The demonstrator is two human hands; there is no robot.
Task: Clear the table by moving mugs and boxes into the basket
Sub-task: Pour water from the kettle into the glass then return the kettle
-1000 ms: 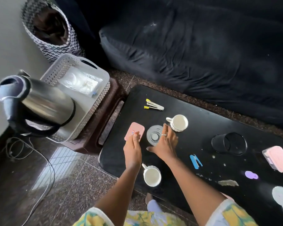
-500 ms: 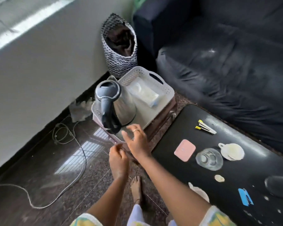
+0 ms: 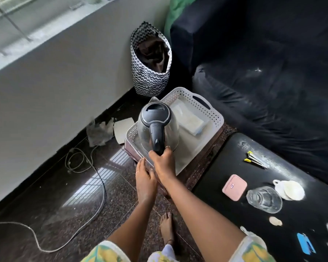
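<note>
Steel kettle with black handle [image 3: 157, 127] sits in the white perforated plastic basket [image 3: 213, 118], right hand [image 3: 162, 163] closed on its handle; left hand [image 3: 145, 178] open, empty. Next: fetch the white mug [image 3: 290, 190] from the black table [image 3: 225, 156].

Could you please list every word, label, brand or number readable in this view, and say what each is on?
None can be read.
Pink box on the black table: a small dark mark on its lid, too small to read.
Kettle in the white basket: no visible lettering.
Clear packet in the basket: no legible print.
</note>
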